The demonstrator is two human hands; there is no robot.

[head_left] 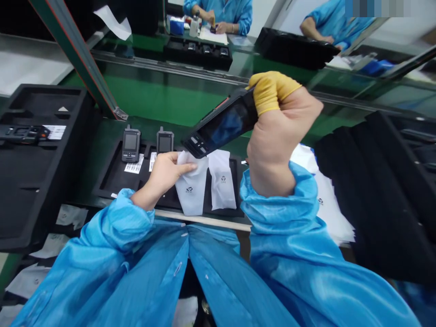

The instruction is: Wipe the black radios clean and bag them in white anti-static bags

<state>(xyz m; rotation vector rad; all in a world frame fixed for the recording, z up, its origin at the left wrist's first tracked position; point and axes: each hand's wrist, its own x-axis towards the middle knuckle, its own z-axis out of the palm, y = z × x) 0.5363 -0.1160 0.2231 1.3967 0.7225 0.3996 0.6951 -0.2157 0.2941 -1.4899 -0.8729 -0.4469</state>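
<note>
My right hand (279, 122), with yellow finger covers, grips a black handheld radio (221, 125) by its upper end. The radio is tilted, its screen and buttons showing and its lower end just above the mouth of a frosted plastic bag (190, 195). That bag is pinched near its top by my left hand (166, 172), thumb in front. Whether the radio touches the bag, I cannot tell. Beside it, a second frosted bag (223, 186) lies on a black foam tray (112, 175). Two more radios, a left one (131, 144) and a right one (165, 141), rest in the tray near printed labels (134, 164).
Black trays are stacked at the left (20, 190) and right (368, 190). A pile of white bags (332, 209) lies right of my right arm. A metal frame post (81, 59) rises at the back left. Across the bench, a co-worker (221, 18) handles something small.
</note>
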